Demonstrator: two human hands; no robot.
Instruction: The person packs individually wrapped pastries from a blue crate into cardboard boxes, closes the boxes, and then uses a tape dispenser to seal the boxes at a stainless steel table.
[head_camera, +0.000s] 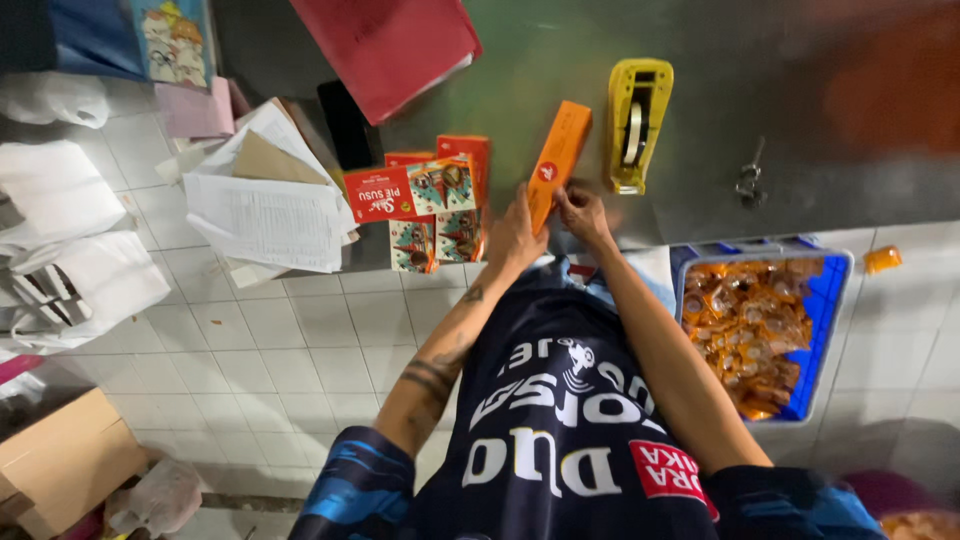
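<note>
Looking down from the head cam, both hands are on a long orange box (558, 163) lying at the near edge of the dark table (800, 120). The left hand (513, 238) is wrapped round its near end, and the right hand (583, 213) pinches that same end from the other side. A yellow tape dispenser (638, 122) sits just beside the box, and a stack of printed boxes (435, 200) is near on the left. A blue crate of orange packets (762, 318) is below the edge.

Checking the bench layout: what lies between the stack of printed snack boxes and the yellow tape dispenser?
In the head view, the long orange box, held at its near end by both hands.
</note>
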